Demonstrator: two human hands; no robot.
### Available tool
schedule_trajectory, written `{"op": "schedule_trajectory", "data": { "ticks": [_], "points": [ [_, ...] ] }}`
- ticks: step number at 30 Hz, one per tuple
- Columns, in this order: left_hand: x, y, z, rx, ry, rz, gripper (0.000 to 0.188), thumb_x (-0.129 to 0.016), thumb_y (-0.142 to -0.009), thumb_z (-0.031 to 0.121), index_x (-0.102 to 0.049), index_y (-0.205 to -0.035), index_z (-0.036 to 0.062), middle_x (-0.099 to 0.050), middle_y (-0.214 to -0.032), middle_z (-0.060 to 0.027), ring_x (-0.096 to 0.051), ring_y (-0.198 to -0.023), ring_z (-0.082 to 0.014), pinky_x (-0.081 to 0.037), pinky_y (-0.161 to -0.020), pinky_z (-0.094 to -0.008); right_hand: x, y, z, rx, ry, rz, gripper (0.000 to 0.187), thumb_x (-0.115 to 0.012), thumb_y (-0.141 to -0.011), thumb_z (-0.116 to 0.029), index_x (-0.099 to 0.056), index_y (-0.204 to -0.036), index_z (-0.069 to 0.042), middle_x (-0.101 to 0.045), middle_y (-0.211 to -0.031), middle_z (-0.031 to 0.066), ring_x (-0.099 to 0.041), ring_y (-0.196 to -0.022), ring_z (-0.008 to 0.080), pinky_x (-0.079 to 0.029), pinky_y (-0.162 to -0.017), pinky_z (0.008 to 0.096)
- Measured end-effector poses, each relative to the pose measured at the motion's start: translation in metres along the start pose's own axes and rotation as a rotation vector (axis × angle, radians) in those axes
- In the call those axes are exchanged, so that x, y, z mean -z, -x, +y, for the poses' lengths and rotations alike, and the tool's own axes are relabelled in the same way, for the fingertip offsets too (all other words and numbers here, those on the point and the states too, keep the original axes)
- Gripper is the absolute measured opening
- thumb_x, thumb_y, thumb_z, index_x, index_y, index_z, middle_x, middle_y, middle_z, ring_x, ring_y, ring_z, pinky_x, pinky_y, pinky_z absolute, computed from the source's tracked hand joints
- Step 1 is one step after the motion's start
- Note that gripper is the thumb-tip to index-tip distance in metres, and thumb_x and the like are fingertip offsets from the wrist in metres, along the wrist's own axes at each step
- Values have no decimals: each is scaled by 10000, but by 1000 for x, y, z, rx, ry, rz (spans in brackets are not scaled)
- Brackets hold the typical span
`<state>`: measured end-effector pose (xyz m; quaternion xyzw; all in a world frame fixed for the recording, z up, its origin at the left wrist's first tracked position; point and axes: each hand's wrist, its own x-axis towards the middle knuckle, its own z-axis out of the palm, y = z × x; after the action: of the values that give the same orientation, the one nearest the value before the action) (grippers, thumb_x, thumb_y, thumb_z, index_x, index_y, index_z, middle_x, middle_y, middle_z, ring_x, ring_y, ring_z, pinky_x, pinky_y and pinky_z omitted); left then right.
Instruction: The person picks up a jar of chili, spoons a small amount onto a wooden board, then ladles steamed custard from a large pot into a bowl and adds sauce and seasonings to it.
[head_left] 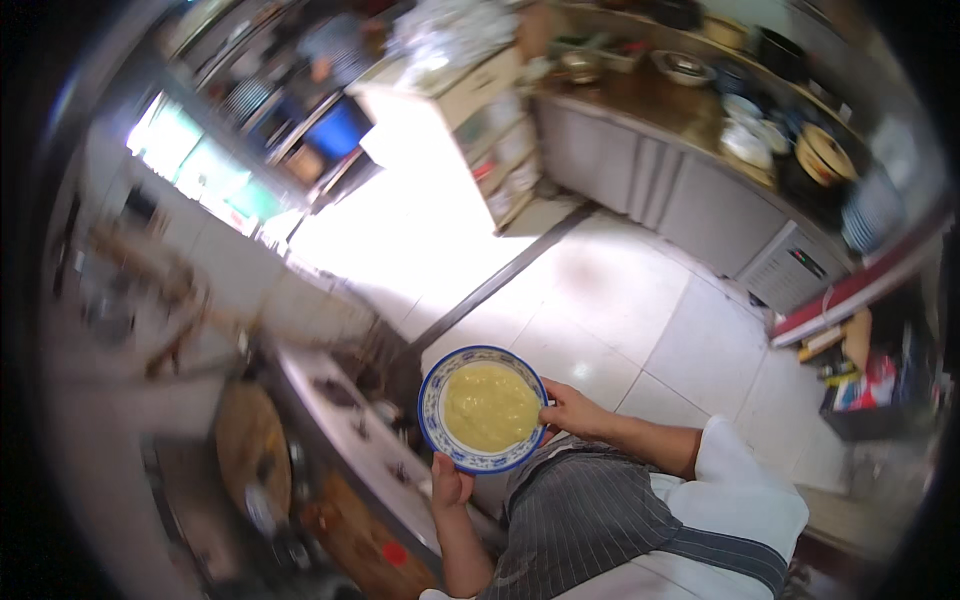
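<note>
Both my hands carry a round plate (430, 428) with a blue patterned rim, held roughly level above the tiled floor. A smooth pale-yellow food (488, 406), thick and glossy, fills its middle; I cannot tell what dish it is. My left hand (453, 483) grips the lower left edge, thumb on top of the rim. At the right edge, my right hand (572, 411) pinches the rim, its other fingers partly hidden beneath the plate.
Along my left runs a counter with a round wooden board (250, 440) and a rectangular wooden board (350, 535). A metal-fronted counter (690, 195) bearing bowls and pots stands at the far right. Nearer right is a dark bin (870, 420). A white cabinet (470, 110) stands ahead, beside strong light.
</note>
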<state>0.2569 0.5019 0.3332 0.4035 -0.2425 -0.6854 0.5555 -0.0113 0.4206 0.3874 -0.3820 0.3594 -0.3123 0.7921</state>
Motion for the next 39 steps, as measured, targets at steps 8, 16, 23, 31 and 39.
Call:
{"op": "schedule_trajectory", "data": {
  "ticks": [8,16,23,31,39],
  "points": [
    [-183,-215,-53,252,-11,-337,594,-453,-960,403,-327,-1376,-3,-434,-1381,-137,-453,-1242,-278,-366,-1044,-431,194,25,-87,198,-197,302,580,-529,-837,-70,-338,-1383,-36,-514,-1199,139,-617,-965,235,-589,-708,340],
    [-371,-427,-138,464,-98,-479,529,-442,-973,343,-338,-1385,28,-434,-1386,-125,-431,-1265,-269,-344,-1062,-429,404,49,-155,392,-362,688,489,-532,-941,-319,-410,-1314,-27,-565,-1030,124,-631,-821,190,-562,-665,312],
    [-584,-565,-201,584,-9,-684,416,-511,-953,192,-405,-1329,49,-515,-1291,-99,-498,-1187,-220,-415,-1001,-382,560,147,-265,700,-64,1489,135,-603,-896,-165,-574,-961,-51,-563,-694,24,-541,-537,93,-448,-459,244],
    [-770,-627,-288,561,-115,-737,418,-504,-953,216,-400,-1332,71,-515,-1299,-83,-500,-1192,-218,-430,-986,-386,857,265,-434,723,560,2024,254,-664,-837,-198,-522,-936,-11,-571,-615,87,-543,-461,173,-423,-434,303],
    [-880,-637,-339,543,-81,-662,415,-505,-958,175,-387,-1339,59,-497,-1308,-82,-493,-1185,-201,-434,-976,-352,1069,293,-541,470,699,2142,239,-672,-791,-173,-516,-889,-21,-604,-690,172,-634,-662,328,-492,-589,428]
  ]
}}
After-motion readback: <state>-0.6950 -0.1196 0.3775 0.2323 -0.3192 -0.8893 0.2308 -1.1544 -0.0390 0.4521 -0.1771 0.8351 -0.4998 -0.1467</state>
